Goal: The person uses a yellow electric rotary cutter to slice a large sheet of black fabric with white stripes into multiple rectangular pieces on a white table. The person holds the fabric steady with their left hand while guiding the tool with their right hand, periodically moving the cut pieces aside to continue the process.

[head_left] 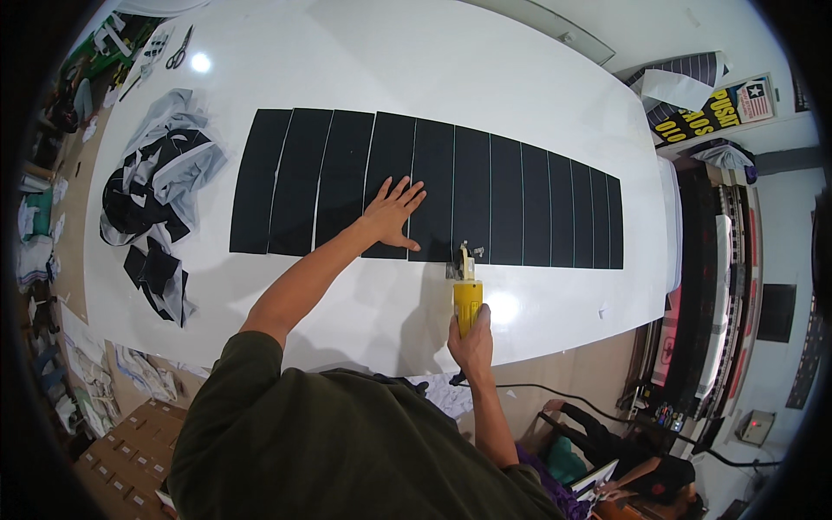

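A long panel of black sheet material (537, 199) lies on the white table, divided into several strips by thin pale lines and narrow gaps. My left hand (391, 211) is spread flat on it, left of centre, fingers apart. My right hand (471, 341) grips a yellow electric cutter (468, 295) with a black cord. The cutter's metal head (464, 258) is at the panel's near edge, on one of the pale lines, right of my left hand.
Crumpled black and grey fabric (156, 191) lies at left, with scissors (178, 50) at far left on the white table (416, 61). A co-worker (659, 477) sits at lower right, below rolls of material (702, 286). Cardboard boxes (117, 464) are at lower left.
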`<action>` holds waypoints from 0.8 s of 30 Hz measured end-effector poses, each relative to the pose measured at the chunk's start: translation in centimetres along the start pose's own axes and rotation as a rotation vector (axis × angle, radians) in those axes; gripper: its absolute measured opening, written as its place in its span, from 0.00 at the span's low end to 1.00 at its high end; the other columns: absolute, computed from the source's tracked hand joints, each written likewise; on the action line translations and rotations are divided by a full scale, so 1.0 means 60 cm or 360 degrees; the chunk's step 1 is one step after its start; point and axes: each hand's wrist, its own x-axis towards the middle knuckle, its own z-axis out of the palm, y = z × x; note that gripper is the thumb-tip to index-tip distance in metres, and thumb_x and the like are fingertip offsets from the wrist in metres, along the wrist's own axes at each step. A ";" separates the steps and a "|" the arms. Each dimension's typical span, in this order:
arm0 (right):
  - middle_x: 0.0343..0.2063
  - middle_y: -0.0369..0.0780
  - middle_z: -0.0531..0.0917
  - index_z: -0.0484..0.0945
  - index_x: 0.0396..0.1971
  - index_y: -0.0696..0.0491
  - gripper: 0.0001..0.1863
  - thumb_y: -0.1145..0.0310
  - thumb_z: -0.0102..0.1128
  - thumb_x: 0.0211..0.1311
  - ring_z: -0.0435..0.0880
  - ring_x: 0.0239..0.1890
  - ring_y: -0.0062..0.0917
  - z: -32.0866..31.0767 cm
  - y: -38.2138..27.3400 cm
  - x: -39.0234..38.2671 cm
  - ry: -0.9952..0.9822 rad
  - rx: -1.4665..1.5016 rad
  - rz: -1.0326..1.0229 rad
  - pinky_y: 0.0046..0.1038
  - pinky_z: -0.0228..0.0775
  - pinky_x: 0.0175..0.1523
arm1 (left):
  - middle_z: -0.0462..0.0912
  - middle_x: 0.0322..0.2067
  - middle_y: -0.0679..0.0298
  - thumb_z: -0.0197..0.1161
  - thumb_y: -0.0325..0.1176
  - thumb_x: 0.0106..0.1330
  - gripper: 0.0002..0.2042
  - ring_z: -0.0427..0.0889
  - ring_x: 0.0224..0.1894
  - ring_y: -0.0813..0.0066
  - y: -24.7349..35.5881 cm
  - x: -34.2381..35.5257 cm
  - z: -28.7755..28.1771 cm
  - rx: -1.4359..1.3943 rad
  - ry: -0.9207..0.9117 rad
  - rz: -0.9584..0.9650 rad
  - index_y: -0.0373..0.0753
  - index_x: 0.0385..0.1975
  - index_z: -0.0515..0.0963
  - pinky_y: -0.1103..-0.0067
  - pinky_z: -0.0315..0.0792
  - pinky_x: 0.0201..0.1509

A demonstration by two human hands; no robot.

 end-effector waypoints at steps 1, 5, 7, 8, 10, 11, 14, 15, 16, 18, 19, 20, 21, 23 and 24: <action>0.51 0.66 0.77 0.59 0.64 0.68 0.35 0.65 0.65 0.67 0.83 0.45 0.65 0.001 -0.002 0.004 0.0001 -0.0006 0.0001 0.53 0.80 0.47 | 0.41 0.83 0.56 0.67 0.77 0.50 0.65 0.35 0.84 0.51 -0.001 -0.001 0.000 0.0005 0.0003 -0.0002 0.40 0.82 0.47 0.49 0.29 0.84; 0.50 0.66 0.77 0.59 0.63 0.67 0.34 0.64 0.65 0.67 0.83 0.44 0.65 -0.004 -0.016 0.032 -0.0055 -0.0014 0.0076 0.54 0.80 0.46 | 0.41 0.83 0.56 0.67 0.77 0.50 0.65 0.35 0.84 0.50 -0.002 -0.001 0.001 0.0003 0.0006 -0.0002 0.40 0.82 0.47 0.49 0.29 0.84; 0.49 0.66 0.77 0.59 0.63 0.67 0.34 0.64 0.65 0.67 0.83 0.44 0.65 -0.004 -0.020 0.045 -0.0067 -0.0021 0.0101 0.54 0.80 0.46 | 0.42 0.83 0.55 0.68 0.77 0.50 0.66 0.37 0.84 0.50 0.000 0.000 -0.002 0.0008 0.0030 0.0009 0.39 0.81 0.48 0.49 0.31 0.84; 0.49 0.66 0.77 0.59 0.63 0.67 0.34 0.64 0.65 0.67 0.83 0.44 0.65 -0.001 -0.017 0.052 -0.0050 -0.0030 0.0085 0.54 0.80 0.45 | 0.43 0.83 0.55 0.68 0.77 0.49 0.66 0.38 0.84 0.50 0.000 -0.001 -0.003 0.0010 0.0043 0.0012 0.38 0.81 0.48 0.49 0.32 0.84; 0.49 0.66 0.78 0.59 0.62 0.66 0.33 0.64 0.64 0.67 0.83 0.43 0.65 0.001 -0.022 0.069 -0.0034 -0.0044 0.0059 0.55 0.80 0.45 | 0.43 0.83 0.55 0.68 0.76 0.50 0.65 0.38 0.84 0.50 -0.001 -0.002 -0.001 0.0001 0.0050 0.0009 0.38 0.81 0.49 0.49 0.32 0.84; 0.49 0.66 0.78 0.59 0.62 0.66 0.33 0.64 0.64 0.67 0.83 0.43 0.65 0.002 -0.025 0.078 -0.0035 -0.0048 0.0053 0.55 0.80 0.45 | 0.43 0.83 0.55 0.68 0.76 0.50 0.65 0.38 0.84 0.50 -0.002 -0.002 0.000 -0.0003 0.0053 0.0007 0.38 0.81 0.49 0.49 0.32 0.84; 0.48 0.66 0.78 0.59 0.62 0.66 0.33 0.64 0.64 0.67 0.83 0.44 0.65 0.004 -0.028 0.101 0.0000 -0.0055 0.0003 0.55 0.80 0.45 | 0.43 0.83 0.56 0.68 0.76 0.50 0.65 0.38 0.84 0.50 0.000 -0.003 -0.003 -0.0015 0.0060 0.0016 0.39 0.81 0.49 0.49 0.31 0.84; 0.48 0.66 0.78 0.59 0.62 0.66 0.33 0.64 0.64 0.67 0.83 0.45 0.65 0.005 -0.029 0.109 0.0015 -0.0055 -0.0024 0.55 0.80 0.46 | 0.43 0.83 0.56 0.68 0.76 0.50 0.65 0.38 0.84 0.50 0.000 -0.003 -0.002 -0.0013 0.0060 0.0015 0.39 0.81 0.49 0.49 0.31 0.84; 0.48 0.66 0.78 0.59 0.62 0.66 0.33 0.64 0.64 0.67 0.83 0.45 0.65 0.006 -0.032 0.116 0.0030 -0.0059 -0.0038 0.55 0.79 0.46 | 0.43 0.83 0.56 0.68 0.76 0.50 0.65 0.38 0.84 0.50 -0.001 -0.003 -0.002 -0.0011 0.0059 0.0014 0.39 0.81 0.49 0.50 0.31 0.84; 0.48 0.66 0.78 0.59 0.62 0.65 0.32 0.64 0.64 0.67 0.83 0.46 0.65 0.007 -0.037 0.130 0.0063 -0.0067 -0.0066 0.55 0.79 0.47 | 0.42 0.83 0.56 0.68 0.76 0.50 0.65 0.37 0.84 0.51 0.000 -0.004 -0.003 -0.0011 0.0054 0.0010 0.39 0.81 0.49 0.50 0.30 0.84; 0.48 0.66 0.78 0.59 0.61 0.65 0.32 0.64 0.64 0.67 0.82 0.46 0.65 0.007 -0.039 0.137 0.0051 -0.0058 -0.0069 0.55 0.79 0.47 | 0.42 0.83 0.56 0.68 0.76 0.50 0.65 0.37 0.84 0.51 0.001 -0.004 -0.004 -0.0014 0.0050 0.0006 0.39 0.81 0.49 0.50 0.30 0.85; 0.48 0.66 0.78 0.59 0.61 0.65 0.32 0.64 0.64 0.67 0.82 0.46 0.65 0.006 -0.040 0.144 0.0038 -0.0049 -0.0072 0.55 0.79 0.48 | 0.42 0.83 0.56 0.69 0.76 0.50 0.65 0.37 0.84 0.51 0.001 -0.005 -0.005 -0.0017 0.0046 0.0002 0.39 0.81 0.49 0.50 0.30 0.85; 0.48 0.67 0.78 0.59 0.61 0.65 0.32 0.64 0.63 0.67 0.82 0.47 0.65 0.005 -0.043 0.151 0.0028 -0.0041 -0.0075 0.55 0.79 0.48 | 0.42 0.83 0.56 0.69 0.76 0.50 0.65 0.37 0.84 0.51 0.001 -0.006 -0.005 -0.0023 0.0043 0.0001 0.39 0.81 0.49 0.50 0.30 0.85; 0.48 0.67 0.77 0.58 0.61 0.66 0.32 0.64 0.64 0.67 0.82 0.47 0.65 0.004 -0.050 0.165 0.0029 -0.0049 -0.0057 0.54 0.79 0.48 | 0.42 0.83 0.56 0.69 0.75 0.50 0.65 0.37 0.84 0.52 0.002 -0.006 -0.007 -0.0036 0.0038 -0.0002 0.39 0.81 0.49 0.50 0.30 0.84; 0.49 0.67 0.77 0.58 0.61 0.66 0.32 0.64 0.64 0.67 0.82 0.47 0.65 0.004 -0.055 0.172 0.0028 -0.0051 -0.0050 0.54 0.79 0.49 | 0.42 0.83 0.56 0.69 0.75 0.50 0.65 0.36 0.84 0.52 0.002 -0.007 -0.008 -0.0042 0.0043 0.0001 0.39 0.81 0.49 0.50 0.30 0.84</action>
